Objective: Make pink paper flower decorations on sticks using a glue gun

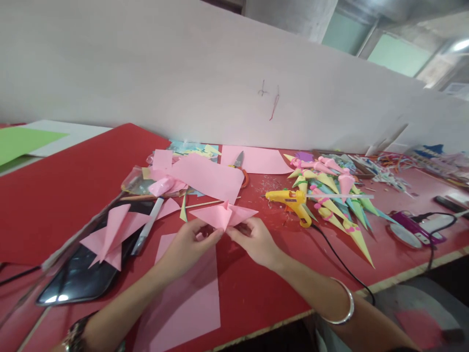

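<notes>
Two forearms [134, 296]; left hand [188, 244] and right hand [260, 243], grip pinching one folded pink paper [223, 215]; one glue gun [287, 197].

1. No wording, brand, number or sign is legible.
2. Yellow hot glue gun [299, 198]: a small dark label [290, 200] on the side of its body, its lettering too tiny to make out.
3. Pale sheet [458, 89] near the upper right edge: faint marks, too blurred to read.

pink folded paper [224, 215], pointed sides spread, in both hands [191, 244]
</notes>
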